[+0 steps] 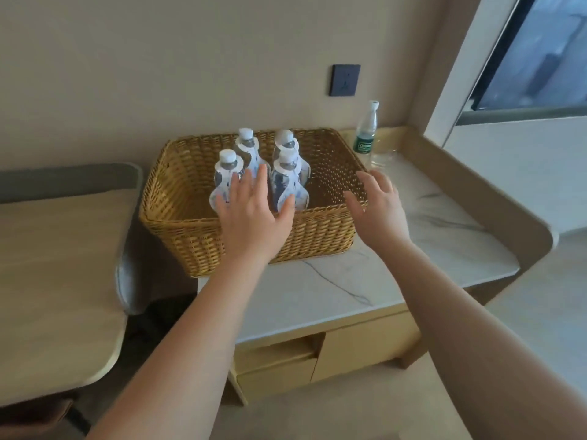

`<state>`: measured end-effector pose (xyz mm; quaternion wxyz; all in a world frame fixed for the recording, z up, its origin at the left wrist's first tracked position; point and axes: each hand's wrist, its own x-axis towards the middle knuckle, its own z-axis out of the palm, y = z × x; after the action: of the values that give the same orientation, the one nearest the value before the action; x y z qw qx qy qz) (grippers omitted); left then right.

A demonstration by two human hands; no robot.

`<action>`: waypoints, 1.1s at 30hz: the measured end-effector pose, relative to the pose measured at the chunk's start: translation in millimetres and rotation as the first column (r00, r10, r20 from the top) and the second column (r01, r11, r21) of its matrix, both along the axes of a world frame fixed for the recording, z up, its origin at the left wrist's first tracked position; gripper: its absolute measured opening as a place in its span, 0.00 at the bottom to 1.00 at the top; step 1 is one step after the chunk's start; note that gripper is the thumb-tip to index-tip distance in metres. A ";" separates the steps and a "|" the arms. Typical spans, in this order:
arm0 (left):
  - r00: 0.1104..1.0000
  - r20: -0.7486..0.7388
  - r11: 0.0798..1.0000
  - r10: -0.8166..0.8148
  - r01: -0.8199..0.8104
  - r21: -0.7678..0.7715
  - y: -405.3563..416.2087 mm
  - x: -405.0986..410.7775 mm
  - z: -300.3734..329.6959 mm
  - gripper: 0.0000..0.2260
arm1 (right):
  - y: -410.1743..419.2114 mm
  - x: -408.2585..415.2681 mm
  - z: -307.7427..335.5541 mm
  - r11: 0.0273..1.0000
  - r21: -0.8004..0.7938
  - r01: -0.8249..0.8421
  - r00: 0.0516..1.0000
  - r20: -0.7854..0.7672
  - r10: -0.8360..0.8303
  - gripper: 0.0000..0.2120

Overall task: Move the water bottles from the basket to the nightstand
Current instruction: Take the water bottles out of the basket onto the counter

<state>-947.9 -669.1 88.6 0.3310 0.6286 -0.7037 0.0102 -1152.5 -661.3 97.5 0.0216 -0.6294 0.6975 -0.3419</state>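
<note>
A woven wicker basket (pixel 320 230) stands on the left part of a marble-topped nightstand (pixel 413 258). Several white-capped water bottles (pixel 227 166) with white and blue labels stand upright in the basket's left half. My left hand (pixel 251 214) hovers with fingers spread over the basket's front rim, in front of the front bottles and partly covering them. My right hand (pixel 378 201) is spread open at the basket's front right corner, holding nothing. The basket's right half holds nothing.
A clear bottle with a green label (pixel 367 134) stands on the nightstand's back edge, right of the basket. A bed (pixel 57 249) lies to the left. A wall socket (pixel 345 80) is above the basket, a window (pixel 536 52) at the right. Drawers (pixel 276 369) sit below the top.
</note>
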 end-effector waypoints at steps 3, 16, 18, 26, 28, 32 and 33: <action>0.998 -0.055 1.000 0.006 -0.008 -0.024 -25.3 2.6 9.4 0.30 | -37.8 7.2 8.4 0.995 -0.011 -0.096 0.995 0.006 0.096 0.25; 0.935 -0.325 0.987 0.144 -0.157 -0.015 -77.9 52.2 -0.2 0.29 | -142.4 33.6 6.4 0.843 0.118 -0.525 0.850 0.127 0.512 0.27; 0.929 -0.329 0.986 0.167 -0.157 0.057 -92.0 61.1 -0.8 0.33 | -151.1 34.0 8.5 0.812 0.145 -0.565 0.822 0.186 0.539 0.28; 0.894 -0.347 0.885 0.283 -0.104 0.454 -133.2 64.9 -17.4 0.41 | -162.1 43.6 -0.4 0.753 0.258 -0.605 0.794 0.277 0.542 0.36; 0.893 -0.335 0.873 0.299 -0.114 0.475 -138.6 66.8 -19.7 0.37 | -163.5 45.8 -6.7 0.766 0.276 -0.580 0.811 0.276 0.515 0.33; 0.890 -0.358 0.882 0.283 -0.094 0.461 -144.9 69.0 -24.1 0.35 | -163.8 48.0 -15.3 0.792 0.249 -0.558 0.822 0.294 0.487 0.27; 0.892 -0.354 0.888 0.280 -0.101 0.449 -145.2 69.1 -24.9 0.34 | -163.4 48.5 -16.5 0.799 0.233 -0.554 0.824 0.293 0.485 0.25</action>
<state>-878.7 -814.3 63.7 0.3255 0.7402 -0.5374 -0.2396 -1104.0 -824.8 80.9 0.2896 -0.7443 0.5345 -0.2766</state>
